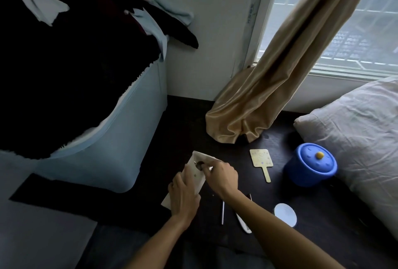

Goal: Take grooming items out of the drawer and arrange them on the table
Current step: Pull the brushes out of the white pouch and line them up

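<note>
Right now both hands work on a white pouch [193,175] above the dark bench [318,210]. The left hand [185,195] grips its lower end, and the right hand [221,177] pinches a small silvery item [210,168], too small to name, at the pouch's mouth. To do this well, I judge the left should hold the pouch steady and open while the right draws the item straight out. It should go down toward three o'clock, near the hand mirror [261,157] and blue lidded pot [311,164], apart from the thin metal stick [223,212] and round white pad [285,214] at five o'clock.
</note>
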`<state>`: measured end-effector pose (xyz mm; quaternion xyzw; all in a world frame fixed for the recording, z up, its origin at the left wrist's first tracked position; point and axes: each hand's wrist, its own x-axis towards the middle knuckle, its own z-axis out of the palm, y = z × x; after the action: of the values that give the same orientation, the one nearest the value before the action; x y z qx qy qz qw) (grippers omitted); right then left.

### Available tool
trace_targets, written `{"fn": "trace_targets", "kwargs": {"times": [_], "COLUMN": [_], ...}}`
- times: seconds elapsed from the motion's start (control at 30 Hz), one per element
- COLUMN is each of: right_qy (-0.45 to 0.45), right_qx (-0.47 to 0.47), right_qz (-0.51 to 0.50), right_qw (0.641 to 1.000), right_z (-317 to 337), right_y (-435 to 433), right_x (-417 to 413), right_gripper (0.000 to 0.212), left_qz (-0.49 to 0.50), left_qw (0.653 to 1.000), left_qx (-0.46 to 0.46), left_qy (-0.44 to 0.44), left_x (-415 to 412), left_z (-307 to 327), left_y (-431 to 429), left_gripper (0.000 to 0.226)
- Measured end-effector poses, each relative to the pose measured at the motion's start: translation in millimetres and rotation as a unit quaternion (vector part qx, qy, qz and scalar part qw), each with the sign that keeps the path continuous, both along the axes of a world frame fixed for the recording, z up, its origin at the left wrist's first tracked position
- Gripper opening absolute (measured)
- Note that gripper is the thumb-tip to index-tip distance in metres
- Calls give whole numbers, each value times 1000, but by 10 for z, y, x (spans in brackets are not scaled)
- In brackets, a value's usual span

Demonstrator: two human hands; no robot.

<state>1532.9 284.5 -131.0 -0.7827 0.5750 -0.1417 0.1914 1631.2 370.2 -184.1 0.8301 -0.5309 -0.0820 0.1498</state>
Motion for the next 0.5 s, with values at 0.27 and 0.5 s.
{"fn": "trace_targets", "kwargs": {"times": [0.27,0.5], "right_qy": [-64,-136], "right_qx": [99,201], "right_qz": [-81,-116], "right_qw": [990,963], "right_z": [-14,-53], "right_y": [21,-49], "right_x": [218,334], "right_gripper": [30,24], "left_qz": [0,0], "left_qw": [1000,1000], "left_qx": [-11,0], "left_qy": [-17,-25], "left_x": [54,90], "left_z": [-37,-59], "left_y": [0,22], "left_gripper": [99,102]}}
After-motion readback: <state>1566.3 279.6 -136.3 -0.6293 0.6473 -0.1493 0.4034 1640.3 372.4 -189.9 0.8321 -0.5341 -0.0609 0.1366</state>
